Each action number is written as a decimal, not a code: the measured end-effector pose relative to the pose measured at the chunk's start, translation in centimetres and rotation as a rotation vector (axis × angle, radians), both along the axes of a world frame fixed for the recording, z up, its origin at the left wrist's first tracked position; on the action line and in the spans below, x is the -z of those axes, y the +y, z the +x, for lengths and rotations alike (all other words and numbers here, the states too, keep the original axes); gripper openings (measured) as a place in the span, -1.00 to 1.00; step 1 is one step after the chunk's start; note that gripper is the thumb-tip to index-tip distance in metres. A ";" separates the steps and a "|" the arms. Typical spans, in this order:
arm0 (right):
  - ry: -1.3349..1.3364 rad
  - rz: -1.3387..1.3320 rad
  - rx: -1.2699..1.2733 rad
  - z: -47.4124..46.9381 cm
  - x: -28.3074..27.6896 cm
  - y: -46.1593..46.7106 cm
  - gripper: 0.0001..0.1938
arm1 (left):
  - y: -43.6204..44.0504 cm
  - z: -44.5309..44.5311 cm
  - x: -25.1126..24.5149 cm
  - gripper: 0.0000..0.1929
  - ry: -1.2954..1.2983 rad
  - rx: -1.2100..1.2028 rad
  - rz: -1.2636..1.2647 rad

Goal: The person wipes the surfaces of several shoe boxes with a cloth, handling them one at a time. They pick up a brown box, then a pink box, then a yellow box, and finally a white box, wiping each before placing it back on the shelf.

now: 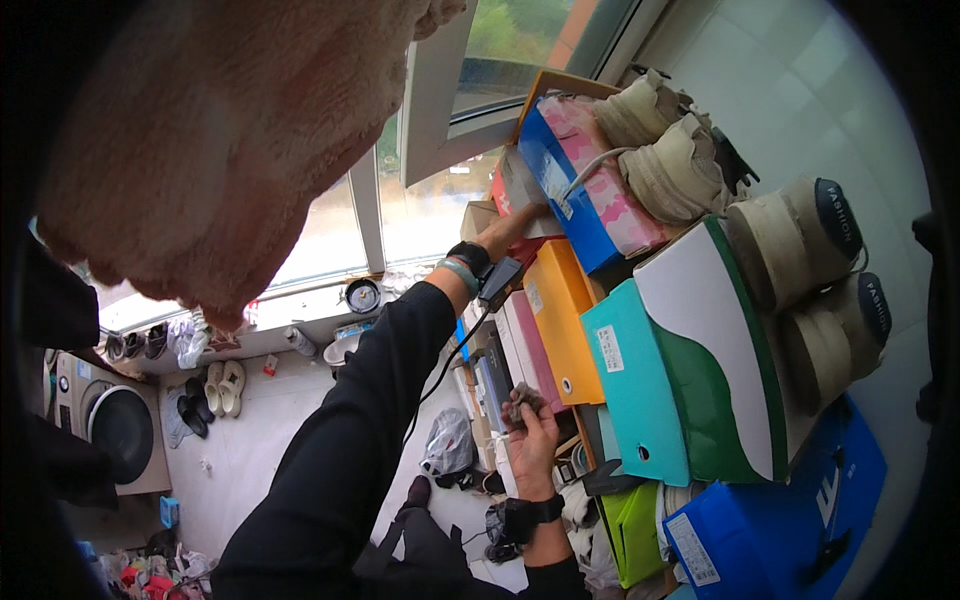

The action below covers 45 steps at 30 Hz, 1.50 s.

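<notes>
My left hand (519, 227) reaches in among stacked shoeboxes, beside a blue shoebox (574, 199) with a pink camouflage-pattern lid. Its fingers are hidden there, so I cannot tell whether they grip anything. A black strap and a dark device with a cable sit on that wrist. Lower down, my right hand (534, 442) pinches a small crumpled grey-brown cloth (526, 401) between thumb and fingers. Close to it are an orange shoebox (562, 322) and a turquoise shoebox (634, 390). Beige shoes (667, 176) rest on the blue box.
More shoes (806, 247) top a white-and-green shoebox (705, 375). A large blue box (772, 510) stands below. Pink fluffy fabric (225, 135) hangs at upper left, near an open window (435, 142). A washing machine (112, 427), clogs (225, 388) and a plastic bag (450, 441) are on the floor.
</notes>
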State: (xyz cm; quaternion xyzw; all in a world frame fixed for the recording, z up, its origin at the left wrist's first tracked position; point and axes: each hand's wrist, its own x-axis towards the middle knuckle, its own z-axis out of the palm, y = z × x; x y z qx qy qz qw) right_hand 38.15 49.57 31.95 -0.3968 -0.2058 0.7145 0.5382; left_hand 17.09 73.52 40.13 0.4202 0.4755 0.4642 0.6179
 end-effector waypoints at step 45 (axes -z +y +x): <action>-0.174 -0.077 -0.461 -20.5 -1.0 -2.4 -0.59 | -37.9 -14.7 10.2 -0.11 -0.462 -0.543 -0.018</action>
